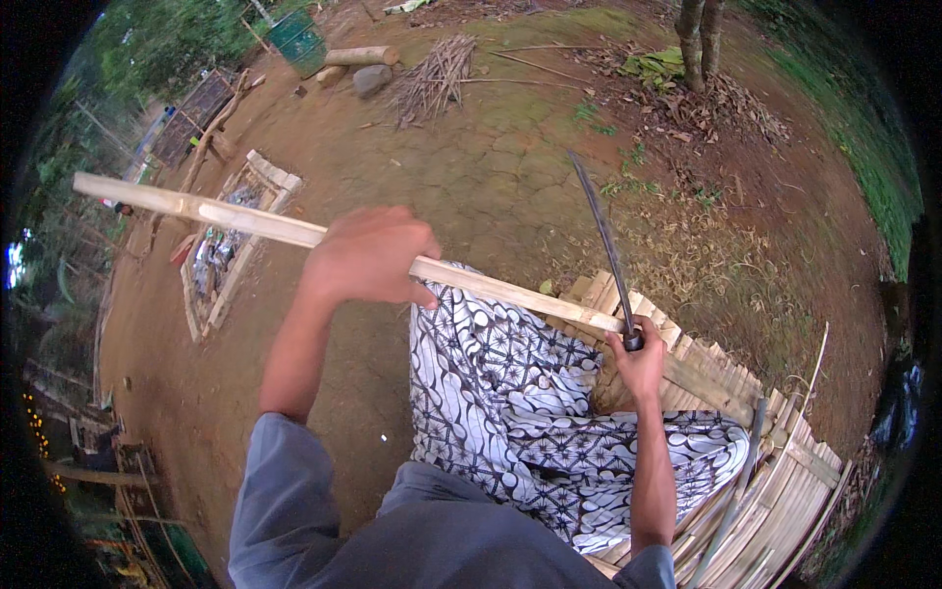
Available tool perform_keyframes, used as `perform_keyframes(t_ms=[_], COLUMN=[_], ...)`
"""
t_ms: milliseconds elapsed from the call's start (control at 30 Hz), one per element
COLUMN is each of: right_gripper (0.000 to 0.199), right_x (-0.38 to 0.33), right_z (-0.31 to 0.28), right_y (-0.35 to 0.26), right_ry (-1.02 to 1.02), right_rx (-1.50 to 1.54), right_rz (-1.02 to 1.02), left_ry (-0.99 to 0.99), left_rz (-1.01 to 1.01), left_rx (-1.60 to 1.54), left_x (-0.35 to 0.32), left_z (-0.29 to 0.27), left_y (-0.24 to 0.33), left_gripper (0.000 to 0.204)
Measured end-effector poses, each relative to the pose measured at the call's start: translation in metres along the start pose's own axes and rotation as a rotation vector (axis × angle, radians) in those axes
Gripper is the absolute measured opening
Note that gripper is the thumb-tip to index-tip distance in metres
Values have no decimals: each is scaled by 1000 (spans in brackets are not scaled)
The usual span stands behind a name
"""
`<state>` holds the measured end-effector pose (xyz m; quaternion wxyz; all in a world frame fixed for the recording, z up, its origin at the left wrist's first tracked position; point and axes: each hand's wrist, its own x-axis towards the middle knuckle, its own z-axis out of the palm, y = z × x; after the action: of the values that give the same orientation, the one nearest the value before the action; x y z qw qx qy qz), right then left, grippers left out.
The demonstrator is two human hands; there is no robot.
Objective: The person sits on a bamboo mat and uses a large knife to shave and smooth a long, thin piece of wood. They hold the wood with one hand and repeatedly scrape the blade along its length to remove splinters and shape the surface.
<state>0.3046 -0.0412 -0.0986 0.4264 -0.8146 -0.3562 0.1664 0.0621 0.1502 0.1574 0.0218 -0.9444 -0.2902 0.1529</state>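
My left hand [373, 257] is wrapped over a long pale bamboo strip [520, 294], which slants across in front of me from upper left down to the right. In my right hand [643, 365] is a machete [601, 228] with a dark handle; its long thin blade points up and away from me. The strip's right end meets the right hand, by the thumb and the base of the blade. Whether the edge touches the bamboo there, I cannot tell. Below the strip, a black-and-white patterned cloth [471, 383] covers my lap.
To my right is a seat of bamboo slats [790, 491]. Several cut bamboo pieces [687, 358] lie beyond the cloth. A framed patch of rubbish [231, 240] lies left on bare earth. Farther off are a stick pile [437, 79], a stone [372, 80], a green drum [295, 44] and tree trunks [692, 44].
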Motion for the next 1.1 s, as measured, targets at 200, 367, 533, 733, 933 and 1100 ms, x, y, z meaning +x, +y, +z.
perform_keyframes(t_ms=[200, 367, 533, 733, 933, 1100], right_gripper=[37, 35, 37, 42, 57, 49], right_x=[-2, 2, 2, -1, -27, -78], right_z=[-1, -7, -8, -12, -19, 1], right_y=[-3, -4, 2, -1, -31, -50], right_ry=[48, 51, 109, 5, -84, -62], right_rx=[4, 14, 50, 7, 148, 490], right_rz=[20, 35, -14, -4, 10, -43], left_ry=[459, 1268, 1350, 964, 1414, 1494], left_rz=[-11, 25, 90, 574, 328, 206], left_rx=[148, 101, -1302, -2116, -2074, -2050], left_x=[6, 16, 49, 67, 58, 34], left_z=[-5, 10, 34, 40, 31, 21], left_y=[7, 10, 33, 43, 54, 44], left_gripper=[33, 27, 29, 40, 38, 37])
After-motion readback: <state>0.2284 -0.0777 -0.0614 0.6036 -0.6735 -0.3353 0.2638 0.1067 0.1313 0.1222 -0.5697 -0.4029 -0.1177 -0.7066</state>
